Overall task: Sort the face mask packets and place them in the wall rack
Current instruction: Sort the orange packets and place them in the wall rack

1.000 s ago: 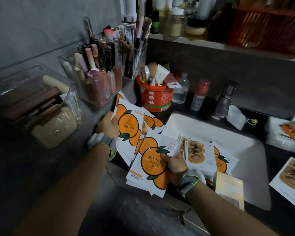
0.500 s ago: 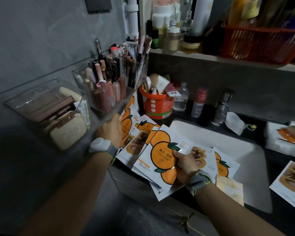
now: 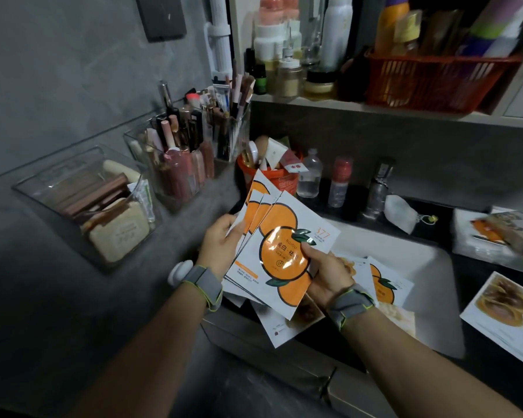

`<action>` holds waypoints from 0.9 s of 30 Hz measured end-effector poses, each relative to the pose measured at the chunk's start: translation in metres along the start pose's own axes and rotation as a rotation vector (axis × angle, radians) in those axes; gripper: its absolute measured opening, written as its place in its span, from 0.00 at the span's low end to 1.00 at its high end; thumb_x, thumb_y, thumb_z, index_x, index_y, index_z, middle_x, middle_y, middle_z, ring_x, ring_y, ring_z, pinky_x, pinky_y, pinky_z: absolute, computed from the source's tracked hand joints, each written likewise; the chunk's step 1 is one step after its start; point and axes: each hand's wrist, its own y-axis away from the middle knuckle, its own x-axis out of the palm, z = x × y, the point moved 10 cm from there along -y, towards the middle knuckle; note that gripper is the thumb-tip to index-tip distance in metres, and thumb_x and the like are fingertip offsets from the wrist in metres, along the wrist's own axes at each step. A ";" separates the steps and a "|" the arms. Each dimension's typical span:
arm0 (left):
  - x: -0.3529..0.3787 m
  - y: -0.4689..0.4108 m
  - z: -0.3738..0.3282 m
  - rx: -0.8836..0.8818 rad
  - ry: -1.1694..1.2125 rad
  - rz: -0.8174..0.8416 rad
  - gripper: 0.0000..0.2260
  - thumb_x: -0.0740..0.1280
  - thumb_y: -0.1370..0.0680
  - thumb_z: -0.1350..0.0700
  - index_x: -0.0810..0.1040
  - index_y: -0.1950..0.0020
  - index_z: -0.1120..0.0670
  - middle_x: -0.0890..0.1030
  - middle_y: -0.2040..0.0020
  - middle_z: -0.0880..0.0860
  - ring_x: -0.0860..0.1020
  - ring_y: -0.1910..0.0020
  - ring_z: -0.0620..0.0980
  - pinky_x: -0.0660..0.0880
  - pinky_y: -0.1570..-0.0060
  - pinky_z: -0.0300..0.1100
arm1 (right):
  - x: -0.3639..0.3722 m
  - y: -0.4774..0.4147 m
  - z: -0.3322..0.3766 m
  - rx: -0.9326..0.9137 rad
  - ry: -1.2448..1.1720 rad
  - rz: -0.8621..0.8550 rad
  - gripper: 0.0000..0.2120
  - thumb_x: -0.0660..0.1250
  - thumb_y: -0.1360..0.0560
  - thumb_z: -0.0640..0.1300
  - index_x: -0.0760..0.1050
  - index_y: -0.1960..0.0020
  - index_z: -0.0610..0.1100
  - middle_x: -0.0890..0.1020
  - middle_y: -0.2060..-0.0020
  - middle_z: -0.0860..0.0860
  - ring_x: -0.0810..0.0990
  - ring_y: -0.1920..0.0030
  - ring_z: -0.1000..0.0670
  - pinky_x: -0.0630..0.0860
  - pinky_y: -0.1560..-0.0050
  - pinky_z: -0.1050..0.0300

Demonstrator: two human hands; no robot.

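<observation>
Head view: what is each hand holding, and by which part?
Both hold the fanned stack of orange-print packets: left hand grips its left edge, right hand pinches its right side, thumb on the front.

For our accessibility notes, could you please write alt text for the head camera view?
A fanned stack of orange-print mask packets is held above a sink: the left hand grips its left edge, the right hand pinches the front packet. More packets lie in the sink.
</observation>
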 end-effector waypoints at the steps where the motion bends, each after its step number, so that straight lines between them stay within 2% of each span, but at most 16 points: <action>1: 0.010 0.002 0.002 -0.031 0.057 0.047 0.09 0.63 0.21 0.56 0.76 0.61 0.49 0.79 0.61 0.55 0.75 0.62 0.49 0.74 0.57 0.46 | -0.003 0.003 0.006 -0.017 -0.011 0.005 0.18 0.57 0.21 0.35 0.68 0.32 0.35 0.80 0.46 0.38 0.81 0.52 0.42 0.79 0.47 0.42; 3: 0.030 0.006 0.002 -0.074 0.160 0.129 0.08 0.63 0.21 0.55 0.78 0.60 0.49 0.81 0.58 0.57 0.77 0.59 0.54 0.74 0.54 0.51 | -0.012 0.009 0.016 -0.038 -0.030 0.012 0.19 0.58 0.21 0.36 0.67 0.31 0.35 0.81 0.48 0.40 0.84 0.55 0.43 0.82 0.54 0.46; 5: 0.051 0.007 -0.004 -0.070 0.215 0.198 0.07 0.63 0.21 0.56 0.78 0.57 0.51 0.81 0.57 0.57 0.77 0.57 0.55 0.74 0.52 0.52 | -0.026 0.017 0.028 -0.062 -0.037 0.001 0.20 0.58 0.21 0.37 0.67 0.30 0.35 0.81 0.48 0.40 0.84 0.55 0.44 0.83 0.55 0.47; 8: 0.096 0.011 -0.020 -0.038 0.211 0.344 0.06 0.61 0.20 0.59 0.76 0.53 0.59 0.76 0.56 0.60 0.73 0.54 0.56 0.69 0.50 0.52 | -0.056 0.031 0.057 -0.144 -0.045 -0.030 0.19 0.58 0.22 0.37 0.68 0.31 0.36 0.85 0.52 0.42 0.85 0.56 0.45 0.83 0.56 0.48; 10: 0.121 0.014 -0.026 -0.058 0.203 0.431 0.07 0.60 0.19 0.59 0.75 0.47 0.60 0.77 0.50 0.61 0.74 0.50 0.57 0.70 0.45 0.52 | -0.073 0.040 0.081 -0.213 -0.020 -0.052 0.18 0.59 0.22 0.36 0.69 0.32 0.38 0.84 0.51 0.43 0.84 0.54 0.44 0.82 0.52 0.47; 12: 0.144 0.020 -0.033 -0.049 0.141 0.547 0.08 0.59 0.19 0.60 0.77 0.45 0.54 0.80 0.47 0.54 0.78 0.47 0.49 0.73 0.42 0.41 | -0.086 0.049 0.100 -0.285 0.048 -0.086 0.19 0.58 0.22 0.35 0.68 0.32 0.39 0.81 0.47 0.41 0.82 0.50 0.43 0.80 0.48 0.45; 13: 0.160 0.025 -0.039 -0.039 0.118 0.608 0.09 0.59 0.19 0.61 0.77 0.46 0.50 0.81 0.48 0.49 0.79 0.49 0.43 0.75 0.47 0.34 | -0.095 0.056 0.113 -0.333 0.100 -0.101 0.19 0.58 0.22 0.33 0.68 0.32 0.38 0.80 0.45 0.40 0.81 0.49 0.42 0.79 0.46 0.44; 14: 0.175 0.030 -0.044 -0.062 0.110 0.640 0.11 0.59 0.20 0.62 0.77 0.48 0.48 0.81 0.49 0.46 0.79 0.51 0.42 0.75 0.52 0.31 | -0.103 0.065 0.127 -0.389 0.151 -0.125 0.19 0.58 0.23 0.32 0.68 0.32 0.37 0.79 0.43 0.38 0.80 0.48 0.41 0.78 0.45 0.43; 16: 0.202 0.039 -0.050 -0.142 0.158 0.633 0.14 0.58 0.23 0.66 0.78 0.50 0.49 0.82 0.55 0.46 0.80 0.53 0.46 0.76 0.57 0.34 | -0.124 0.084 0.153 -0.503 0.237 -0.167 0.20 0.59 0.24 0.29 0.68 0.33 0.36 0.77 0.41 0.36 0.78 0.44 0.38 0.76 0.41 0.40; 18: 0.233 0.054 -0.060 -0.174 0.183 0.637 0.15 0.56 0.25 0.66 0.76 0.48 0.51 0.82 0.57 0.47 0.78 0.55 0.49 0.74 0.57 0.40 | -0.152 0.106 0.177 -0.595 0.302 -0.245 0.21 0.61 0.25 0.28 0.67 0.33 0.37 0.77 0.40 0.36 0.78 0.42 0.38 0.76 0.42 0.41; 20: 0.271 0.072 -0.070 -0.152 0.099 0.676 0.16 0.59 0.27 0.63 0.71 0.41 0.50 0.79 0.55 0.48 0.76 0.54 0.50 0.72 0.55 0.44 | -0.181 0.131 0.197 -0.636 0.376 -0.349 0.23 0.64 0.26 0.29 0.67 0.33 0.39 0.78 0.40 0.38 0.78 0.41 0.39 0.76 0.41 0.42; 22: 0.297 0.086 -0.074 -0.137 0.014 0.646 0.16 0.61 0.28 0.61 0.66 0.43 0.49 0.74 0.57 0.50 0.73 0.57 0.51 0.71 0.57 0.44 | -0.202 0.146 0.206 -0.638 0.421 -0.396 0.20 0.66 0.26 0.32 0.71 0.36 0.42 0.80 0.41 0.41 0.79 0.40 0.40 0.76 0.39 0.42; 23: 0.304 0.090 -0.070 -0.149 -0.014 0.627 0.15 0.62 0.28 0.62 0.65 0.44 0.50 0.74 0.56 0.52 0.72 0.58 0.53 0.71 0.57 0.44 | -0.206 0.147 0.207 -0.634 0.450 -0.396 0.17 0.67 0.26 0.33 0.74 0.39 0.43 0.82 0.43 0.43 0.80 0.41 0.42 0.76 0.40 0.44; 24: 0.349 0.117 -0.082 -0.161 -0.016 0.647 0.16 0.62 0.27 0.62 0.63 0.41 0.52 0.74 0.52 0.54 0.73 0.56 0.53 0.72 0.55 0.45 | -0.240 0.178 0.227 -0.643 0.471 -0.440 0.15 0.67 0.27 0.34 0.77 0.42 0.46 0.83 0.45 0.46 0.81 0.43 0.44 0.78 0.43 0.47; 25: 0.362 0.125 -0.084 -0.171 -0.012 0.620 0.17 0.62 0.26 0.62 0.61 0.39 0.54 0.74 0.49 0.56 0.73 0.55 0.54 0.72 0.54 0.46 | -0.250 0.186 0.233 -0.649 0.501 -0.447 0.13 0.68 0.27 0.35 0.78 0.45 0.47 0.84 0.47 0.48 0.82 0.45 0.46 0.78 0.45 0.51; 27: 0.385 0.141 -0.089 -0.158 0.007 0.579 0.16 0.61 0.25 0.64 0.60 0.41 0.57 0.73 0.49 0.59 0.71 0.58 0.53 0.71 0.58 0.45 | -0.272 0.202 0.244 -0.651 0.534 -0.468 0.12 0.69 0.27 0.35 0.78 0.47 0.49 0.84 0.47 0.49 0.82 0.47 0.50 0.78 0.46 0.55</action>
